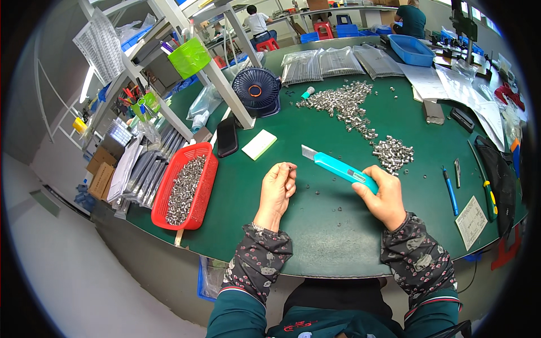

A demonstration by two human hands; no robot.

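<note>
My right hand grips a turquoise utility knife, its blade out and pointing left toward my other hand. Closed in a pinch, my left hand has a tiny dark piece at the fingertips, too small to name; blade and fingers are apart. Beyond the knife lies a small pile of metal ring-like parts. A larger spread of the same kind of parts reaches toward the back. At the left, a red plastic basket holds many small metal parts.
The green tabletop carries a dark blue fan, a black phone and a pale notepad. A blue pen and a paper slip lie right. A blue tray stands behind. Two people sit farther off.
</note>
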